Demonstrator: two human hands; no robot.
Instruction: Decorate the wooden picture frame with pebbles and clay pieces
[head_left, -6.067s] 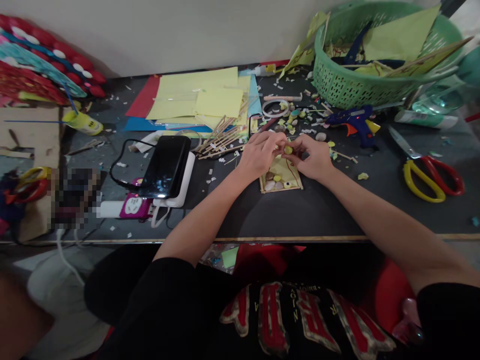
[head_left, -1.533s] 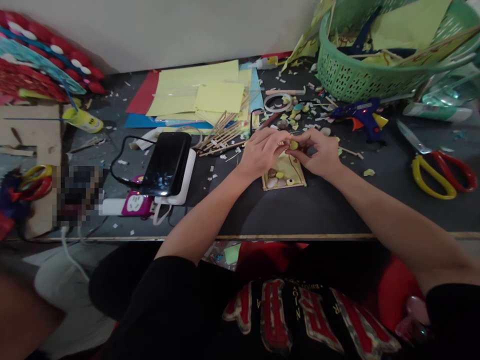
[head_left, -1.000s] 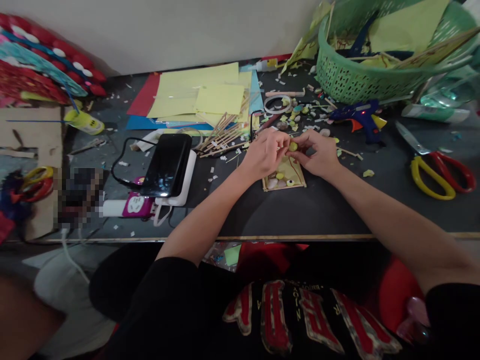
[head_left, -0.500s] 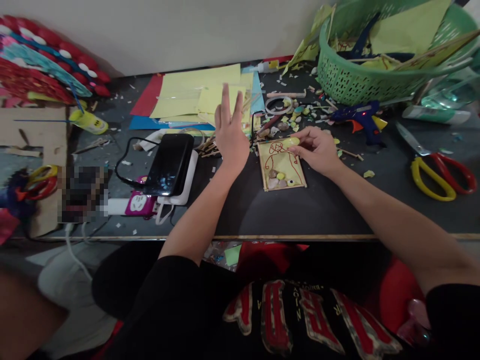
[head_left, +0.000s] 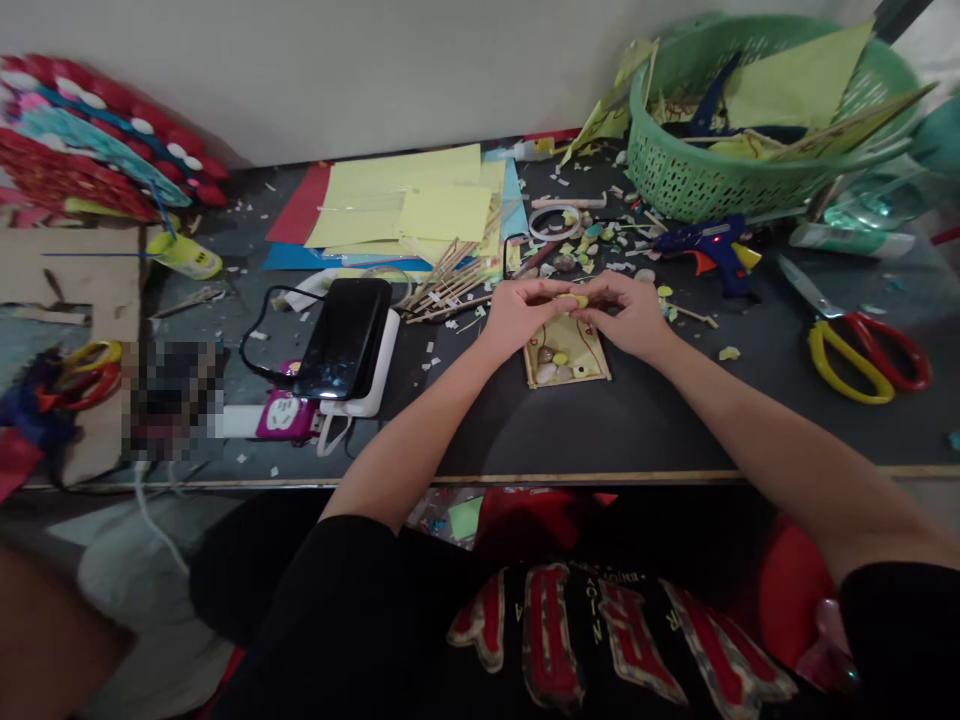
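Over the top edge of a small stick-framed card, both my hands meet. A small yellow piece, perhaps a painted pebble, sits between their fingertips. My left hand pinches it from one side, and my right hand grips it from the other. The card is pale yellow with red-brown line drawing, partly covered by my fingers. Several pebbles, one of them yellow, lie along its lower part. A small white piece with a dark dot is at its lower right.
Behind my hands lie thin sticks, coloured paper and scattered scraps. A blue glue gun, scissors and a green basket stand right. Left are a black phone on a white block and a yellow bottle.
My left hand, raised with two fingers extended before, has come down and right to join my right hand at the yellow piece. The view has shifted slightly.
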